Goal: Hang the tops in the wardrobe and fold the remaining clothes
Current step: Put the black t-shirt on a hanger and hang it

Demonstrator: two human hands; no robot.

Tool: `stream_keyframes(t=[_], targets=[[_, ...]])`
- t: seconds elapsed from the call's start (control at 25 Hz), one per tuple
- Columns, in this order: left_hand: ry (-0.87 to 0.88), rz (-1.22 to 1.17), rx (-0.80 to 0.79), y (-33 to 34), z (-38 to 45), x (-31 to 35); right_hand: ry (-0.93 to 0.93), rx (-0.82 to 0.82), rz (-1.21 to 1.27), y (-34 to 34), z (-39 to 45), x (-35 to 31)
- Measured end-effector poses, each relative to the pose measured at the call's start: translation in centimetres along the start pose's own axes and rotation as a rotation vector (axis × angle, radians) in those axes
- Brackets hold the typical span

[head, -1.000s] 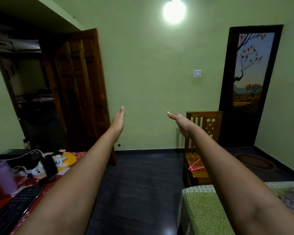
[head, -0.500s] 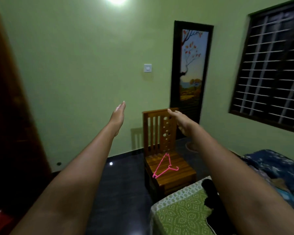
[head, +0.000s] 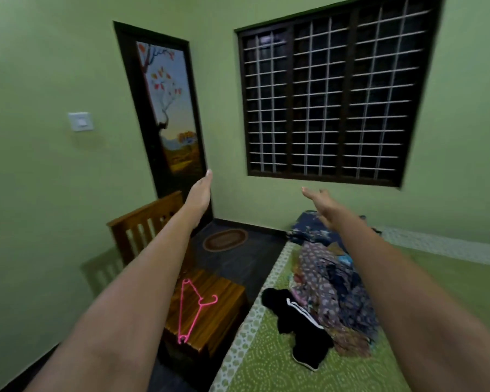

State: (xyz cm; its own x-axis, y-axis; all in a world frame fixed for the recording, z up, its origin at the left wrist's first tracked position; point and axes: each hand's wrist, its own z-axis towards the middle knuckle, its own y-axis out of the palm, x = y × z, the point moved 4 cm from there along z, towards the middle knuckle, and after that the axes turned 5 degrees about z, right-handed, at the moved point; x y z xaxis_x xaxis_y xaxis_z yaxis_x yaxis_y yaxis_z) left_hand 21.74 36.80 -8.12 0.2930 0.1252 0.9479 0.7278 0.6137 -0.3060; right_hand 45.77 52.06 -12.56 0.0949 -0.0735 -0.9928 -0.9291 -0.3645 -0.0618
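On your far left a wooden chair stands by the wall, with a pink hanger lying flat on its seat. Your left hand reaches out above it, fingers straight and together, holding nothing. Your right hand stretches forward with fingers loosely spread, also empty. Beneath that arm, the pile of clothes lies on the green bed, a black garment at its near edge.

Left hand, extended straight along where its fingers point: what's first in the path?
Probably the dark-framed door with the painted tree panel: the left hand is open, fingertips aimed at its lower edge. Nothing shows between them, though depth is unclear.
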Motion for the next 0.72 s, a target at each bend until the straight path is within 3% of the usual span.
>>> stream_keyframes(t=[0.28,0.44,0.6,0.72], targets=[[0.058,0.083,-0.163,10.1,7.3,0.5,0.04,0.205,0.039,-7.4,5.7,1.7],[0.112,0.196,-0.307,16.2,13.0,-2.6,0.155,0.193,0.001,-9.1,11.7,6.0],[0.145,0.516,-0.387,21.2,18.1,-8.1,0.374,0.151,-0.124,-10.0,17.3,13.4],[0.276,0.994,-0.539,24.9,20.7,-14.9,0.496,0.106,-0.227,-10.0,20.4,19.8]])
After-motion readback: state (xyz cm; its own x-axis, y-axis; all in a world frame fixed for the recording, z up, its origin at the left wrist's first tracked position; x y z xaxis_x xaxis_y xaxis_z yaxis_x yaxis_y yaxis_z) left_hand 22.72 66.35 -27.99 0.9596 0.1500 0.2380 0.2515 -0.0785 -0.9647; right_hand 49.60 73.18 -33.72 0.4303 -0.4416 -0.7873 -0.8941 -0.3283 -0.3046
